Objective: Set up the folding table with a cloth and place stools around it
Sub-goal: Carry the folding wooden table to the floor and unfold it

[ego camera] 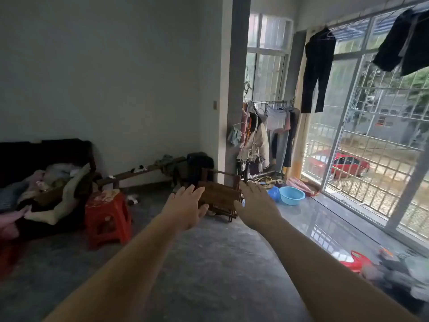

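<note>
A dark wooden folding table (219, 194) lies folded on the grey floor near the wall corner, its legs sticking up and out. Both my arms stretch forward toward it. My left hand (188, 204) is spread with straight fingers in front of the table's left side. My right hand (255, 205) is spread the same way at its right side. Neither hand holds anything; I cannot tell whether they touch the table. A stack of red plastic stools (106, 219) stands at the left with a crumpled cloth (108, 195) on top.
A dark sofa (46, 159) piled with clothes fills the left. A clothes rack (267, 140), blue basins (291, 195) and a low bench (144, 171) stand behind the table. Barred windows (371, 135) line the right, with a red bag (355, 261) on the floor.
</note>
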`<state>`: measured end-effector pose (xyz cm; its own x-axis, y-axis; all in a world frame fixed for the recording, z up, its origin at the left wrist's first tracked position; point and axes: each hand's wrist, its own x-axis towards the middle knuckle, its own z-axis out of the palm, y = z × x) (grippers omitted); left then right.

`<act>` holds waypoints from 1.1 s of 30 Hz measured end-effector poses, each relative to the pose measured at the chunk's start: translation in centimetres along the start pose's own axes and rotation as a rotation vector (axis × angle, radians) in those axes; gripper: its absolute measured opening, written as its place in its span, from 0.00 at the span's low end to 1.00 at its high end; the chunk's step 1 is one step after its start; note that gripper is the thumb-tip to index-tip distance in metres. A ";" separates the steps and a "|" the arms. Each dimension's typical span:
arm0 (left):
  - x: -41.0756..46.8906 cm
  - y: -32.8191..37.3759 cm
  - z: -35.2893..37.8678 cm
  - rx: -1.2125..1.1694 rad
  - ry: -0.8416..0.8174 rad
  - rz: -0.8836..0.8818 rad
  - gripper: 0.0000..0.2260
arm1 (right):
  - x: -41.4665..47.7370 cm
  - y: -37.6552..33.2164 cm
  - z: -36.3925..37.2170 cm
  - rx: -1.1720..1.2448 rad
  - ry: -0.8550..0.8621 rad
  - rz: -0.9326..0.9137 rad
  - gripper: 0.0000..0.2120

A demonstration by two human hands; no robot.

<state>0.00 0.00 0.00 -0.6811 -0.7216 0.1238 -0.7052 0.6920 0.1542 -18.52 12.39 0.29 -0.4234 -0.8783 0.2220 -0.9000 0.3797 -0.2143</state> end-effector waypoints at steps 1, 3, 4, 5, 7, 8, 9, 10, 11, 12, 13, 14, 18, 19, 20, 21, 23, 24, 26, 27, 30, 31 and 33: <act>1.7 -1.0 0.2 0.001 -0.007 0.002 0.29 | 1.9 0.0 0.8 0.016 -0.001 -0.002 0.31; 5.7 -3.1 0.7 0.007 -0.007 -0.010 0.29 | 6.1 0.1 2.3 0.010 0.003 0.011 0.31; 7.7 -4.3 0.8 0.003 -0.013 -0.017 0.29 | 8.2 0.1 2.9 0.007 -0.011 0.022 0.31; 10.0 -5.4 1.1 0.000 -0.012 -0.018 0.29 | 10.5 0.0 3.7 0.002 -0.011 0.022 0.31; 14.7 -7.6 1.8 -0.009 0.003 -0.012 0.29 | 15.2 -0.4 5.2 0.008 -0.006 0.018 0.31; 17.0 -8.7 2.0 -0.008 0.007 -0.010 0.29 | 17.6 -0.6 5.7 0.016 -0.010 0.023 0.31; 19.6 -9.7 2.3 -0.007 0.008 -0.008 0.29 | 20.0 -0.7 6.3 0.016 -0.010 0.028 0.31; 22.0 -10.5 2.6 -0.002 -0.001 -0.007 0.29 | 22.2 -0.7 6.9 0.013 -0.017 0.035 0.31; 24.3 -11.1 2.9 -0.002 -0.010 -0.005 0.29 | 24.2 -0.7 7.5 0.012 -0.018 0.036 0.31; 26.5 -11.6 3.1 -0.006 -0.025 -0.004 0.29 | 26.1 -0.7 8.0 0.015 -0.019 0.042 0.31; 28.7 -12.0 3.4 -0.017 -0.041 -0.001 0.29 | 28.0 -0.4 8.5 0.018 -0.023 0.046 0.31; 30.7 -12.4 3.6 -0.029 -0.056 0.003 0.29 | 29.6 -0.2 8.9 0.021 -0.032 0.048 0.30; 38.0 -13.9 4.9 -0.057 -0.069 0.023 0.30 | 36.2 1.6 10.5 0.024 -0.054 0.076 0.30; 39.8 -14.3 5.4 -0.061 -0.056 0.033 0.30 | 38.0 2.2 11.0 0.033 -0.053 0.082 0.30; 41.5 -14.6 5.9 -0.064 -0.050 0.041 0.30 | 39.7 2.7 11.4 0.042 -0.059 0.088 0.30; 43.2 -14.9 6.6 -0.065 -0.045 0.044 0.30 | 41.3 3.3 12.1 0.049 -0.065 0.090 0.31; 46.8 -15.2 8.3 -0.060 -0.035 0.039 0.30 | 44.3 4.8 13.8 0.064 -0.077 0.091 0.31; 48.6 -15.3 9.2 -0.056 -0.031 0.034 0.30 | 45.8 5.6 14.7 0.065 -0.082 0.089 0.31; 52.7 -15.1 11.0 -0.049 -0.031 0.026 0.30 | 49.2 7.6 16.3 0.069 -0.093 0.088 0.31; 54.8 -14.8 11.8 -0.046 -0.037 0.025 0.30 | 51.1 8.7 17.1 0.071 -0.101 0.086 0.32; 61.0 -13.9 13.7 -0.058 -0.064 0.026 0.30 | 56.8 12.3 19.0 0.074 -0.129 0.085 0.32; 63.1 -13.6 14.1 -0.057 -0.070 0.023 0.29 | 58.7 13.4 19.5 0.079 -0.136 0.084 0.32; 67.0 -13.4 14.7 -0.051 -0.073 0.007 0.29 | 62.7 15.4 20.3 0.092 -0.144 0.074 0.32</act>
<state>-39.12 -57.40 -8.22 -0.6997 -0.7125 0.0534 -0.6909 0.6938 0.2031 -56.87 -42.75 -8.37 -0.4628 -0.8841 0.0654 -0.8509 0.4223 -0.3126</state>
